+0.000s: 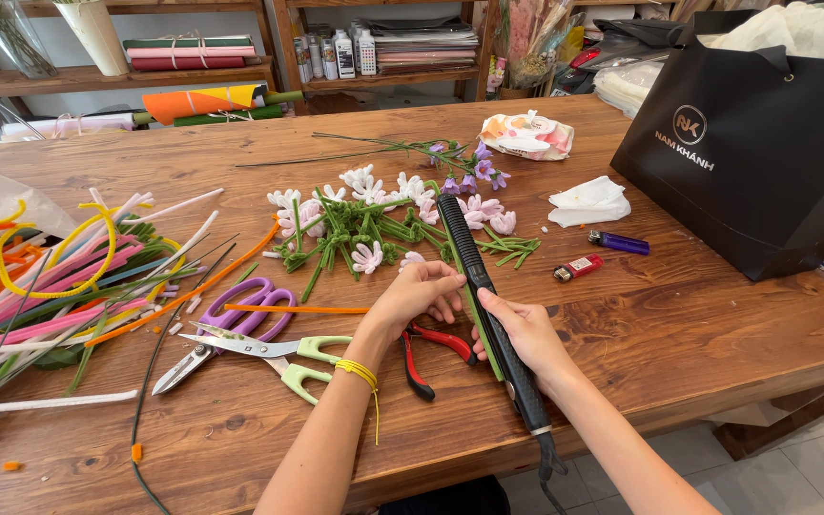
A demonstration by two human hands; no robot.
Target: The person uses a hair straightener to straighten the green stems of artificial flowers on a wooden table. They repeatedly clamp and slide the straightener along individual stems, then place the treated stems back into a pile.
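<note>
My right hand (525, 334) grips a long black hair-straightener-like tool (474, 262) that lies slanted on the wooden table (679, 324). A green strip (486, 339) shows along its left edge, clamped in the tool. My left hand (417, 294) rests beside the tool's middle, fingers touching it near the green strip. A yellow band circles my left wrist. Beyond the hands lies a heap of pipe-cleaner flowers (374, 224) with white, pink and purple blooms and green stems.
Green-handled scissors (264, 355), purple-handled scissors (250, 305) and red-handled pliers (431, 348) lie left of the hands. Coloured pipe cleaners (59, 277) cover the left. A black paper bag (755, 143), two lighters (603, 253), tissue (588, 202) and a wipes pack (526, 135) sit right.
</note>
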